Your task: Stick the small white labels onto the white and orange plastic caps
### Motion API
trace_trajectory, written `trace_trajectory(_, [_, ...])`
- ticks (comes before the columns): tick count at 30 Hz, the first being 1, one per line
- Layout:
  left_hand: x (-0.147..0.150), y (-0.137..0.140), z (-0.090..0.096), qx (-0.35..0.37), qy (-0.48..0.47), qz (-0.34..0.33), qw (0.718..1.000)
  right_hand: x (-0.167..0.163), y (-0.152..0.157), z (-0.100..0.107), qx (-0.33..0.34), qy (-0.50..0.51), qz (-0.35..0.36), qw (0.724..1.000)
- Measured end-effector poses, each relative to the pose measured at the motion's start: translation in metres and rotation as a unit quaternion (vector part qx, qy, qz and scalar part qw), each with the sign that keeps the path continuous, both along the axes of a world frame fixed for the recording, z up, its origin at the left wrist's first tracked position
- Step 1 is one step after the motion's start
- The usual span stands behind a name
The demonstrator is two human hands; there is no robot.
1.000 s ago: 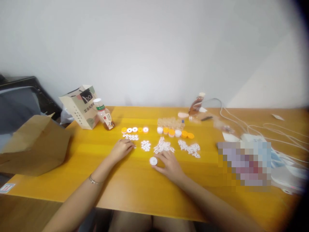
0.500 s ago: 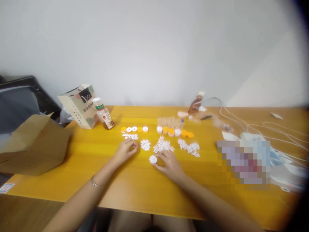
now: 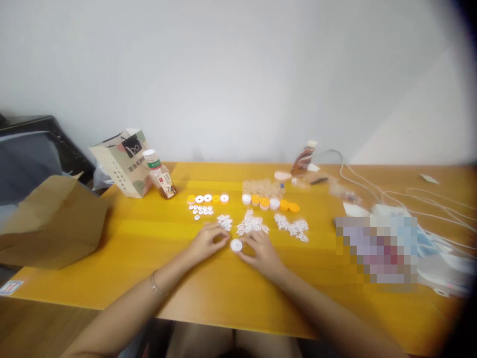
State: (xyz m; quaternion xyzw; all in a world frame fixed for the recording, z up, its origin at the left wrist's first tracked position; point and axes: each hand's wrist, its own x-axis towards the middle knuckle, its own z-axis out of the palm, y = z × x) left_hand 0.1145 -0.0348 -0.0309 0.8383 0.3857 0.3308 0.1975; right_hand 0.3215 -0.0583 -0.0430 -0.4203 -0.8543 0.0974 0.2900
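My right hand [image 3: 263,253] has thumb and fingers at the edge of a white round cap-like disc [image 3: 236,245], held on the table. From the left, my left hand [image 3: 207,242] comes close to that disc, thumb and forefinger tips pinched together. Anything between those tips is too small to make out. Just beyond my left fingertips lies a pile of small white pieces [image 3: 224,222]. White openwork pieces [image 3: 252,223] are heaped past my right hand. Small white buttons [image 3: 201,210] lie in rows further left.
Yellow and white round caps [image 3: 207,198] line up at the back, with more caps [image 3: 264,203] before clear containers [image 3: 263,188]. A second openwork pile [image 3: 292,227] lies right. Bottles [image 3: 159,174], a paper bag [image 3: 128,161], a brown bag [image 3: 55,223] and cables [image 3: 363,181] surround these.
My left hand has moved right and slightly toward me, from beside the small buttons to beside the white disc. My right hand and the disc stay in place.
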Motion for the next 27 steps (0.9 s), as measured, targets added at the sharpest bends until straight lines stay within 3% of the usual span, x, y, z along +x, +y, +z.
trace_trajectory(6, [0.017,-0.005,-0.008,0.086,0.104,-0.021,0.991,0.000,0.001,-0.003,0.008,0.001,0.001,1.000])
trace_trajectory(18, [0.014,-0.004,-0.012,0.147,0.102,-0.042,0.983,0.000,0.001,-0.003,0.002,-0.009,-0.004,1.000])
trace_trajectory(27, [0.011,-0.006,-0.010,0.206,0.181,-0.072,0.959,0.000,0.000,-0.001,0.008,-0.011,-0.007,1.000])
